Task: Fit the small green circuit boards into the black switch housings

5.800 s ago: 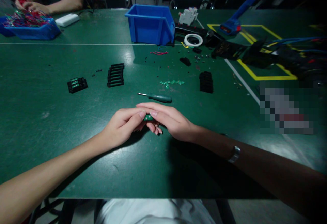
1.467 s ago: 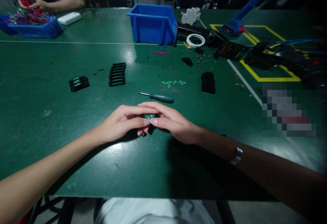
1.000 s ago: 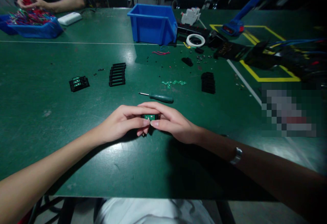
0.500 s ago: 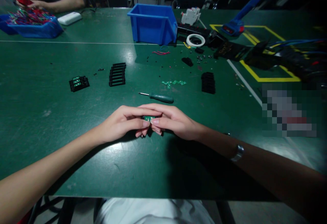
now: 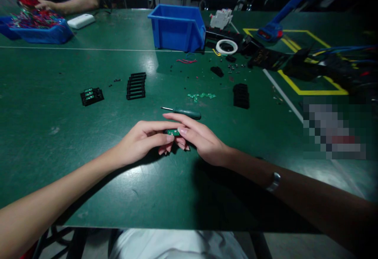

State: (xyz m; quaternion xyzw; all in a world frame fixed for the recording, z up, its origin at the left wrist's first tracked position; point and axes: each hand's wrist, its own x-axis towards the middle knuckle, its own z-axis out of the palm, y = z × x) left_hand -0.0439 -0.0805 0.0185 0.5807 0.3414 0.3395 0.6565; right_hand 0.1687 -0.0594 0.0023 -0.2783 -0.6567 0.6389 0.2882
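My left hand (image 5: 141, 143) and my right hand (image 5: 198, 140) meet at the middle of the green table (image 5: 59, 141). Together they pinch a small black part with a green circuit board (image 5: 172, 132) on top. Both hands have their fingers curled round it, thumbs on its near side. A watch sits on my right wrist. Just beyond my fingers lies a green-handled screwdriver (image 5: 184, 112).
Black holders lie in a stack (image 5: 136, 86), a small group with green boards (image 5: 91, 95) and a pile (image 5: 241, 95). Loose green boards (image 5: 201, 95) lie nearby. A blue bin (image 5: 178, 27), tape ring (image 5: 226, 47), and another person's arms (image 5: 67, 3) by a blue tray (image 5: 37, 34) are farther back.
My right forefinger has lifted and stretched out toward the screwdriver. The part has turned slightly between my fingers. Both hands stay in the same spot.
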